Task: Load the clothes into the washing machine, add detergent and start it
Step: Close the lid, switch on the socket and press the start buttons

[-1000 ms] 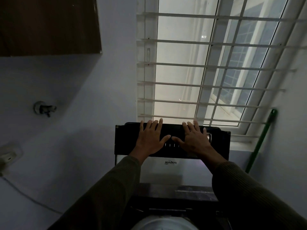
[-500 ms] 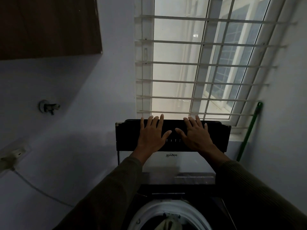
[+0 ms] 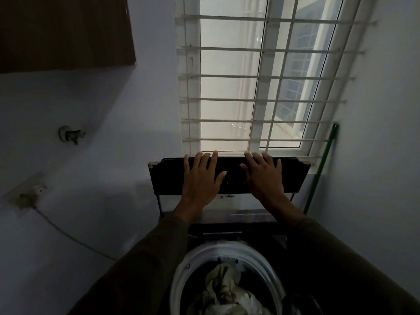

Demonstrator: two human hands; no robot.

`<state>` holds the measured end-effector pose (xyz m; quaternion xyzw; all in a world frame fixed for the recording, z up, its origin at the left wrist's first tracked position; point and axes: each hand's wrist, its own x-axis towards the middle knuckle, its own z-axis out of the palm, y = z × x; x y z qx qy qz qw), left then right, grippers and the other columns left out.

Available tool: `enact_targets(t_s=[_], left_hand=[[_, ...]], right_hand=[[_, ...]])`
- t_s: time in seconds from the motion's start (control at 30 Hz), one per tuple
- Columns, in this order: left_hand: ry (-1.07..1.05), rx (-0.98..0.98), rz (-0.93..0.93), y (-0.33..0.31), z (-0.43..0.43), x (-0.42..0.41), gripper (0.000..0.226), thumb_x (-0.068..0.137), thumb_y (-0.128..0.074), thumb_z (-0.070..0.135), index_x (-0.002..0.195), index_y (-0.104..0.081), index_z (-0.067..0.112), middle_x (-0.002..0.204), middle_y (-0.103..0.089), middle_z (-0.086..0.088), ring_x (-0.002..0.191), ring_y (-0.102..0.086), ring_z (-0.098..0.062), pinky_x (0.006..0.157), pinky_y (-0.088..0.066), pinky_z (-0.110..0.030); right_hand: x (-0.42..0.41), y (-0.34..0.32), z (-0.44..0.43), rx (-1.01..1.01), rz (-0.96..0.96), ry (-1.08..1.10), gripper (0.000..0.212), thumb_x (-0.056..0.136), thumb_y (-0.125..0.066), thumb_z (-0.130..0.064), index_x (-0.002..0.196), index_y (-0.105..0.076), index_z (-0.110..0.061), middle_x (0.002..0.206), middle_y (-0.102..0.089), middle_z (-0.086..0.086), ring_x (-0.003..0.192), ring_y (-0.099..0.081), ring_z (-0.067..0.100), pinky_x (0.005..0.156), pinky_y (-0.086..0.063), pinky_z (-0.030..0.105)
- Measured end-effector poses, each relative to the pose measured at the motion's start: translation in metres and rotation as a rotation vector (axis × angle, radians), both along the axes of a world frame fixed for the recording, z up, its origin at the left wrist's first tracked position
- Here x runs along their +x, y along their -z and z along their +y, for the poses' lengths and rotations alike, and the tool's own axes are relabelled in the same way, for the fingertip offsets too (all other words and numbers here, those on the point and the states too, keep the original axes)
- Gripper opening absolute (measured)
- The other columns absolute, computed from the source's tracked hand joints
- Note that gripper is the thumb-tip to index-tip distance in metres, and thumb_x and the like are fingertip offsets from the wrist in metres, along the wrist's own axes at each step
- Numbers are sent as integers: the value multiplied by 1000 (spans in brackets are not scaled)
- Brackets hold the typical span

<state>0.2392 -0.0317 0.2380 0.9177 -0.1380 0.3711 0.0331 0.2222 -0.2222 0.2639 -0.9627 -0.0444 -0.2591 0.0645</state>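
Nearest the camera, the white drum rim (image 3: 181, 276) of the top-loading washing machine is seen open. Pale, crumpled clothes (image 3: 223, 289) are seen lying inside the drum; dim light, so single garments cannot be told apart.

Both forearms are covered by dark sleeves (image 3: 141, 269) and are stretched forward over the drum.

The lid (image 3: 166, 176) is raised and stands upright behind the opening, just under the window sill. The left hand (image 3: 200, 180) is laid flat on the lid's dark upper band, fingers straight and slightly spread, fingertips at the top edge. The right hand (image 3: 264, 178) is placed the same way just beside it, thumbs pointing toward each other but apart. Nothing is gripped by either hand.

Behind the lid, a window with a white barred grille (image 3: 261, 76) is noted. A green pole (image 3: 322, 164) is leaned in the corner to its right. On the left wall, a socket (image 3: 27, 194) with a trailing cable (image 3: 68, 235), a tap (image 3: 71, 134) and, higher, a dark cabinet (image 3: 63, 32) are recorded.
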Motion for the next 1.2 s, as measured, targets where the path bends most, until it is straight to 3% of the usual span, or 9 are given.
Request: enact_targets(t_s=[0.23,0.33,0.4,0.6,0.87,1.03,1.2], left_hand=[[-62,-67,-24,15,-9,-67,51,101,-30,45,135,-55,16,131,-61,-5,127,-52,-27,111,-31,-59],[-48,-106,-98,28,-11,-99,42,101,-33,37,121,-65,18,117,-68,-1,114,-60,-25,104,-40,-55],[-10,-135,-145,38,-12,-118,38,101,-37,32,116,-69,19,109,-72,0,105,-65,-23,97,-44,-49],[47,-82,-144,83,0,-174,29,96,-56,28,120,-70,21,111,-72,5,103,-67,-18,90,-48,-41],[55,-72,-47,137,3,-230,31,94,-55,34,118,-72,22,115,-72,5,107,-67,-16,87,-50,-38],[144,-62,-3,154,12,-252,30,93,-56,40,112,-74,26,114,-72,10,106,-67,-11,85,-43,-30],[194,1,55,184,20,-263,28,88,-63,37,111,-75,26,115,-73,7,105,-69,-13,89,-41,-34]], right_hand=[[-59,14,-12,-39,-203,-52,25,97,-55,-34,118,-64,-23,113,-71,0,114,-59,30,110,-28,59],[-85,30,-23,-15,-286,-183,23,88,-64,-24,109,-71,-19,102,-75,4,96,-67,32,94,-46,48],[-105,44,-31,-5,-321,-255,31,80,-66,-22,110,-73,-18,102,-75,3,90,-68,29,82,-50,39],[-156,92,-43,33,-346,-354,48,64,-88,-14,110,-75,-19,104,-75,0,89,-70,24,76,-51,34],[-211,146,-45,33,-333,-383,35,74,-80,-16,109,-76,-19,106,-75,2,94,-72,22,78,-54,33],[-230,179,-54,-34,-230,-418,50,62,-90,-16,110,-76,-20,108,-75,0,97,-71,19,77,-54,31],[-245,209,-59,-75,-192,-462,50,65,-86,-19,114,-75,-20,113,-73,1,102,-70,19,80,-54,31]])
